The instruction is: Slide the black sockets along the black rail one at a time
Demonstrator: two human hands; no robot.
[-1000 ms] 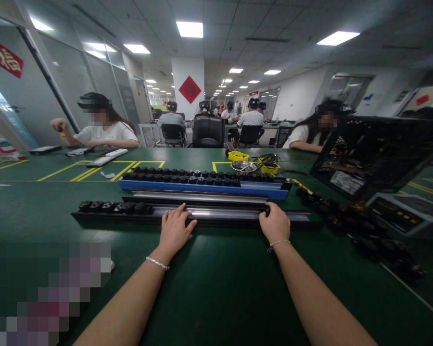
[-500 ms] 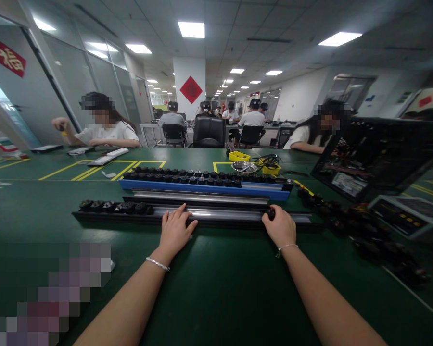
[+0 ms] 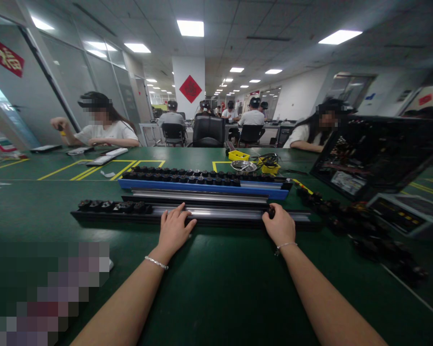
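A long black rail (image 3: 223, 214) with a shiny metal channel lies crosswise on the green table. Several black socket-like modules (image 3: 113, 206) fill its left end. My left hand (image 3: 176, 226) rests on the channel near its middle, fingers spread and holding nothing. Farther right, my right hand (image 3: 279, 223) is closed around a small black module (image 3: 272, 210) at the channel; fingers hide most of it. Behind lies a narrower metal-faced strip (image 3: 202, 197), and past that a blue rail (image 3: 202, 188) bearing rows of similar black modules.
Loose black modules (image 3: 389, 250) lie in a heap at right, beside a grey boxy device (image 3: 400, 216) and an open black computer case (image 3: 378, 154). Farther back are a round metal dish (image 3: 244, 166) and yellow bins (image 3: 238, 155). People sit across the table at left and right.
My hands hold nearly the same places on the rail. The whole view has shifted very slightly; nothing else has visibly moved.
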